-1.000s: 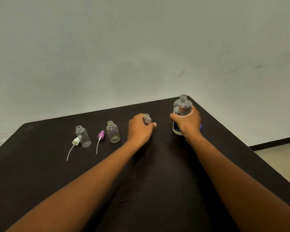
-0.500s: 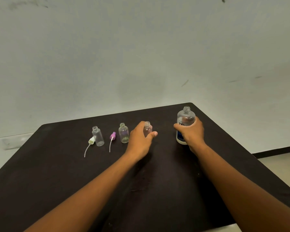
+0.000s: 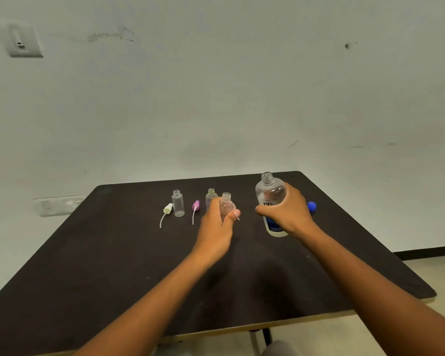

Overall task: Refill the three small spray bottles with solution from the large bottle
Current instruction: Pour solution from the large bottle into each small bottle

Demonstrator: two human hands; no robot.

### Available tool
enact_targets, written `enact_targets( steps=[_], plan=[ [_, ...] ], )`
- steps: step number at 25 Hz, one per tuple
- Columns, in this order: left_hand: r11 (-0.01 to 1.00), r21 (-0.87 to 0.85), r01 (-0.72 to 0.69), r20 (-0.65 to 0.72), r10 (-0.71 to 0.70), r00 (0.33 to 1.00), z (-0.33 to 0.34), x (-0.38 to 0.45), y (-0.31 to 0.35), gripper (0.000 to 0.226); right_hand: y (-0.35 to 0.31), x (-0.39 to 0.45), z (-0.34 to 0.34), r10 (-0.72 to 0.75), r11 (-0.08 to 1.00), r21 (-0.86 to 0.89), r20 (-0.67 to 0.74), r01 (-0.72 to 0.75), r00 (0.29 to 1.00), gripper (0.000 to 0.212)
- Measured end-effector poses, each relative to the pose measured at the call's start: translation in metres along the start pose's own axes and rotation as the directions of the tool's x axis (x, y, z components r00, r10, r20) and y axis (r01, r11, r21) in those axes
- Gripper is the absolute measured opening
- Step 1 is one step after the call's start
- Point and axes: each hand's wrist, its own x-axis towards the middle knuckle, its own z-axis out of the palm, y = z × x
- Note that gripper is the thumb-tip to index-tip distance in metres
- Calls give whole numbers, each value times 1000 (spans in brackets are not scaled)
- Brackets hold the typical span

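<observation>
A person seated at a dark worktop (image 3: 118, 265) prepares a pour: the right hand (image 3: 289, 214) is wrapped around the body of the large bottle (image 3: 270, 201), thumb across its label, while the left hand (image 3: 217, 223) curls round the nearest of three small spray bottles (image 3: 226, 202), thumb pressed to its side. Both necks are uncapped and point up, toward twelve o'clock, with the large bottle tipped very slightly off plumb. The relation that governs the next move is a short one: the small bottle's mouth lies at nine o'clock from the large bottle, near it but apart, and lower than the large bottle's neck. By that layout the right hand would have to swing the large bottle's long axis over toward nine o'clock to bring mouth above mouth, the left hand steadying the receiver (its opening is narrow, so a miss would likely wet the worktop). Two more small bottles stand farther along at nine o'clock, a yellowish one (image 3: 211, 197) just behind the left hand and a clear one (image 3: 178, 203) beyond it, each with a detached spray head lying beside it, pink (image 3: 195, 205) and white (image 3: 167, 208). A blue cap (image 3: 312, 206) rests at three o'clock of the right hand.
</observation>
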Motion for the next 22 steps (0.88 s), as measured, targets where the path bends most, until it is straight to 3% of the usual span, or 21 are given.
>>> enact_targets(
  steps=[4, 8, 15, 22],
  plan=[
    [997, -26, -67, 27, 67, 997, -25, -24, 11, 9, -43, -28, -6, -117, 990, -65, 81, 122, 990, 51],
    [994, -47, -100, 44, 102, 994, -45, -36, 15, 19, -68, -44, -7, -203, 965, -135, 152, 224, 967, 51],
    [992, -55, -118, 60, 121, 991, -55, -39, 7, 22, -81, -43, -2, -273, 893, -293, 247, 341, 930, 58],
    [992, -39, -123, 83, 126, 988, -57, -38, 7, 25, -84, -37, 5, -336, 850, -316, 290, 421, 896, 57]
  ],
)
